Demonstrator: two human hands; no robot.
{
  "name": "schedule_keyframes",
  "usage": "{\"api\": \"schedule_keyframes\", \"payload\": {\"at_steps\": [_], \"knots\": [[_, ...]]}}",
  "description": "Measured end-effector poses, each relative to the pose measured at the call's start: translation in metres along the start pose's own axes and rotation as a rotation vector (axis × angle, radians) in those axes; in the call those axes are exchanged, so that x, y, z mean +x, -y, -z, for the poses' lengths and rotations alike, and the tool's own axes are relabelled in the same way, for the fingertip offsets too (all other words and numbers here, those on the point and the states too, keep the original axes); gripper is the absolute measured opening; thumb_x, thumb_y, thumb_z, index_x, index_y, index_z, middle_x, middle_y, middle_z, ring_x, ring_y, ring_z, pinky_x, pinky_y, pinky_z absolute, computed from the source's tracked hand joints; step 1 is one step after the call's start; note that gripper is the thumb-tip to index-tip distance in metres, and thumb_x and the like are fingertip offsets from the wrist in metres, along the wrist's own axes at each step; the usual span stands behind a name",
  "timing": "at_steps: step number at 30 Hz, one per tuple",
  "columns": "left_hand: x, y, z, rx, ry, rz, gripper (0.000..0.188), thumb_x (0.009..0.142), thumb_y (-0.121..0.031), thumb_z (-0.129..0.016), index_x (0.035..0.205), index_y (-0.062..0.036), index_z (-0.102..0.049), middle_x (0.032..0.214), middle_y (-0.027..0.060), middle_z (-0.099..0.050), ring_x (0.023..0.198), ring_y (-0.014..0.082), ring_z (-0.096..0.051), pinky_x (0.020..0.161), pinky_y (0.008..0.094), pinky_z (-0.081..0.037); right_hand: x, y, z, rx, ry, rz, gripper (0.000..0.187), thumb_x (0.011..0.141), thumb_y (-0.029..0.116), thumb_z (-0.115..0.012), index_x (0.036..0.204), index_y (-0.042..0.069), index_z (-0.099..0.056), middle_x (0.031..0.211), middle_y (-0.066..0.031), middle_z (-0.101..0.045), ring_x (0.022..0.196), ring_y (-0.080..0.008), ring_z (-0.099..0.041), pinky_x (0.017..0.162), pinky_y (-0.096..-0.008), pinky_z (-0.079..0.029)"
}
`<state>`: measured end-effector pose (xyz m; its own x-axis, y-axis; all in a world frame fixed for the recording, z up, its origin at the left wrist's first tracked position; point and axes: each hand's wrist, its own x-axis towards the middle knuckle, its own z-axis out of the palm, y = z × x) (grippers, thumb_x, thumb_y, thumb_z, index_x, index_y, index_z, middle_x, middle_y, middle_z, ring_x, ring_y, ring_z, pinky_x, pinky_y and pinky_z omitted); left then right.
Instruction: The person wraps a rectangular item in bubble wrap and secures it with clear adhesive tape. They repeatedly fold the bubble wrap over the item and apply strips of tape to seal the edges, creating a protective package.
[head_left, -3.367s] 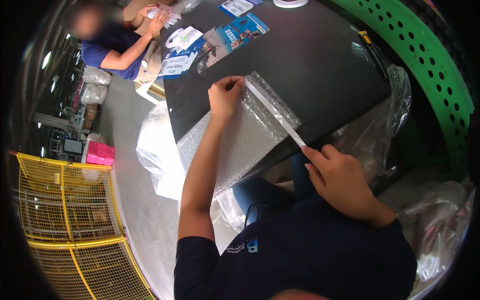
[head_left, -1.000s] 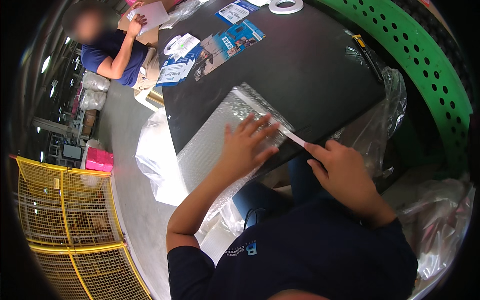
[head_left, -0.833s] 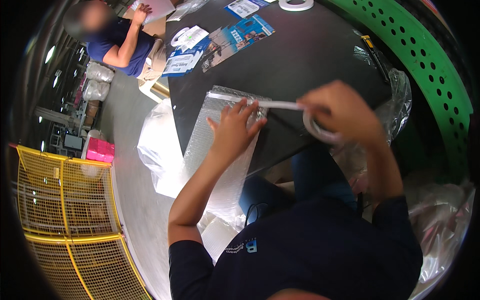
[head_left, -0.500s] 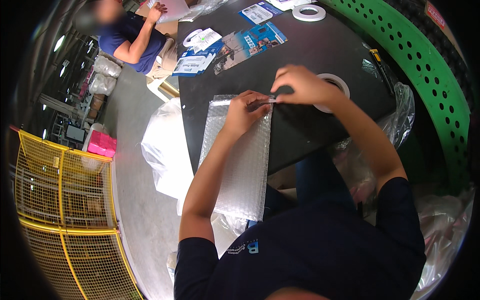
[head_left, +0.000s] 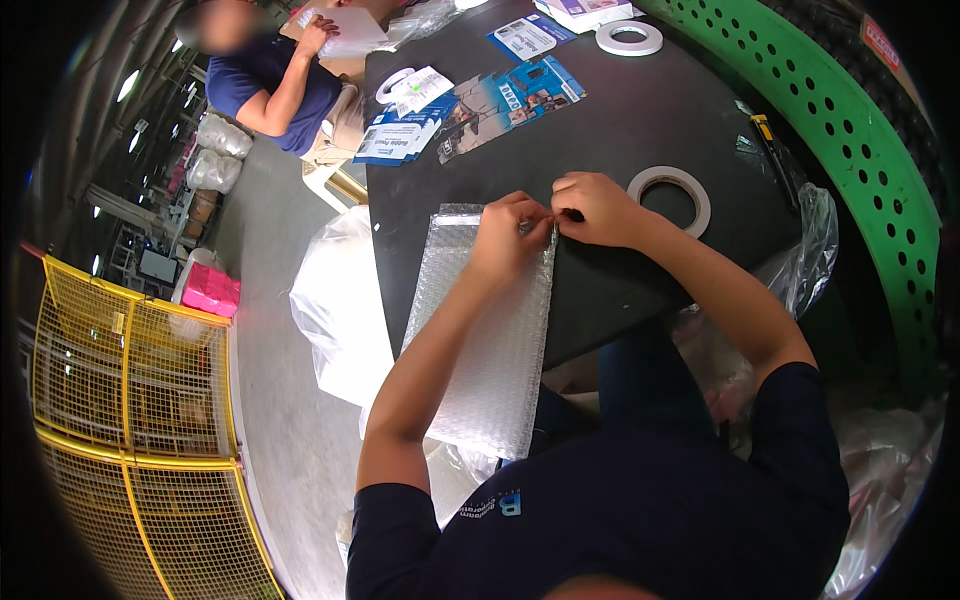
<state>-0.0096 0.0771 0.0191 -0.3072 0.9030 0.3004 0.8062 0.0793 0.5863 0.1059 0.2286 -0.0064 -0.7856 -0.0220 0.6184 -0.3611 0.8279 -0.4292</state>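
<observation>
A clear bubble-wrap pouch (head_left: pixel 490 350) lies over the table's near left edge, its lower end hanging toward my lap. Across its top runs a pale strip of tape (head_left: pixel 452 220). My left hand (head_left: pixel 512 238) is closed on the pouch's upper right corner, thumb and fingers pinched together. Right beside it, my right hand (head_left: pixel 600 210) is pinched too, fingertips at the same corner and nearly touching the left ones. What sits between the right fingertips is hidden. A white tape roll (head_left: pixel 701 190) lies flat just right of that hand.
On the dark table (head_left: pixel 610 295) are a second tape roll (head_left: pixel 628 38), printed blue-and-white sheets (head_left: pixel 405 135), a picture leaflet (head_left: pixel 510 105) and a yellow-black cutter (head_left: pixel 775 155). A green perforated rail (head_left: pixel 860 150) curves along the right. Another person (head_left: pixel 270 95) works at far left.
My right hand has come down and closed, its fingertips now against the left hand's at the pouch corner. The white strip end seen between the hands is now covered. The view has shifted slightly.
</observation>
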Motion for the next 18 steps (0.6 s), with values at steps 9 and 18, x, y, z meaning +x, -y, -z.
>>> {"api": "schedule_keyframes", "payload": {"at_steps": [9, 18], "knots": [[0.010, 0.013, 0.011, -0.227, 0.186, 0.221, 0.012, 0.084, -0.008, -0.067, 0.089, 0.0032, -0.067, 0.077, 0.0025, -0.064, 0.071, 0.0061, -0.058, 0.065, 0.0232, -0.048, -0.003, 0.009, -0.004, -0.181, -0.104, 0.173, 0.013, 0.065, 0.006, -0.067, 0.067, 0.006, -0.054, 0.072, -0.0061, -0.052, 0.072, -0.0252, -0.054, 0.062, -0.0347, -0.047], [-0.029, -0.005, 0.008, 0.228, 0.225, -0.019, 0.029, 0.087, -0.024, -0.062, 0.112, -0.0103, -0.064, 0.126, 0.0097, -0.054, 0.112, 0.0333, -0.053, 0.083, 0.0556, -0.045, -0.004, -0.016, 0.010, 0.250, -0.438, -0.243, 0.002, 0.074, -0.002, -0.064, 0.074, 0.000, -0.062, 0.070, -0.0025, -0.058, 0.057, -0.0055, -0.050, 0.053, -0.0211, -0.040]]}}
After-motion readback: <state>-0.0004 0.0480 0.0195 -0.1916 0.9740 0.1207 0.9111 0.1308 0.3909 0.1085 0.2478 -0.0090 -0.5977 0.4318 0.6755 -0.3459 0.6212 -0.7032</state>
